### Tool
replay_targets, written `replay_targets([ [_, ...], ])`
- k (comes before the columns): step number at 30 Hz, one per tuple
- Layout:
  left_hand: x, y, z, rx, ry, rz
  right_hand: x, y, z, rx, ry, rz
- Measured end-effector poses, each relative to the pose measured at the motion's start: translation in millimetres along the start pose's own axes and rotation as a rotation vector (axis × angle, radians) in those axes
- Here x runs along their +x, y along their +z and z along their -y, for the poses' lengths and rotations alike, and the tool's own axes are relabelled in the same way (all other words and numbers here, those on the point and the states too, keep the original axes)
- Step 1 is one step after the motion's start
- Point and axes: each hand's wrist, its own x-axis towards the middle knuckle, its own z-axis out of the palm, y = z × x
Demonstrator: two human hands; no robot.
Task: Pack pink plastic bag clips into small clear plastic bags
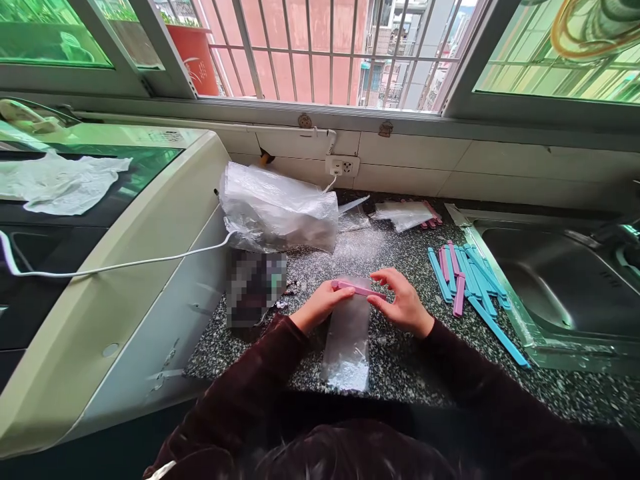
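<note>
A pink bag sealing clip (363,289) lies across the upper end of a clear plastic bag (347,343). My left hand (323,303) grips the clip's left end, thumb on top. Around the clip's right end, my right hand (403,303) is open, thumb and fingers apart; whether the thumb touches the clip I cannot tell. The bag hangs down toward the counter's front edge, its lower part crinkled and shiny. To the right of my right hand, several blue clips (480,283) and a few pink clips (459,293) lie in a loose pile.
A large bundle of clear plastic (280,207) rests at the back left of the speckled counter (400,360). More flat bags (405,215) lie near the wall. A metal sink (560,280) borders the right, a cream appliance (165,220) with a white cord (125,265) the left.
</note>
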Motion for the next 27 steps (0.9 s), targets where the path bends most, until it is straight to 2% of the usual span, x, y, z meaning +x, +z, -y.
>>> replay_targets([
  [2,-0.6,-0.2,-1.2,0.051,0.016,0.003,2.5,-1.8,0.2,0.144,0.194,0.104],
  [4,-1.3,0.2,-2.8,0.091,0.027,0.013,4.6,-3.4,-0.1,0.297,0.351,0.277],
  [6,-2.0,1.0,-4.4,0.118,0.042,0.022,5.5,-3.9,-0.4,0.424,0.438,0.394],
  [7,-2.3,1.5,-5.1,0.125,0.048,0.03,5.6,-3.6,-0.4,0.466,0.462,0.407],
  [12,-1.8,2.0,-4.8,0.123,-0.003,0.132,4.0,-0.6,-1.1,0.573,0.512,0.301],
  [17,1.9,-3.1,-0.1,0.161,-0.044,0.059,2.7,-0.9,-1.5,0.587,0.541,0.276],
  [20,1.7,-5.7,0.0,0.171,-0.066,0.054,2.3,-0.9,-1.9,0.591,0.553,0.277],
  [24,0.0,-5.5,-1.0,0.09,-0.038,0.06,2.0,-1.0,-4.7,0.584,0.553,0.277],
  [27,0.5,-4.8,0.5,0.021,0.003,-0.023,2.0,-1.4,-6.2,0.583,0.543,0.284],
])
